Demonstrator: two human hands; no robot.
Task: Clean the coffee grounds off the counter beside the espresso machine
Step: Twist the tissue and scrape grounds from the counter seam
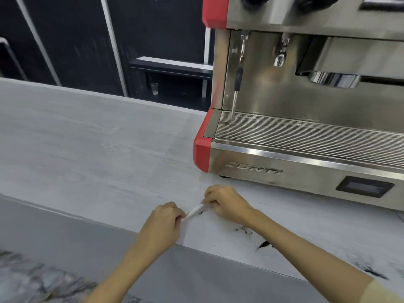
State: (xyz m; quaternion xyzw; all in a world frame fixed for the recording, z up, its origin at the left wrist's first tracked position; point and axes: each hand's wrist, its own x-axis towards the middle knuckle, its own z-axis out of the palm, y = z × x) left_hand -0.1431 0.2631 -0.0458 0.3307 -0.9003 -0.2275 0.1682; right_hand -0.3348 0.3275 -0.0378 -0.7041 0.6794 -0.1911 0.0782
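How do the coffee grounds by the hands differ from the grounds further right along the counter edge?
The grounds by the hands are a small dark smear beside the white piece held between left hand and right hand. The right-hand grounds are larger, spread in several streaks, with nothing touching them. Both lie on the pale counter.

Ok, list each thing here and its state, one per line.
Left hand: shut on the white strip.
Right hand: shut on the strip's other end.
Strip: stretched between both hands, low over the counter.
Grounds: scattered on the counter, uncleaned.
Drip tray: bare.
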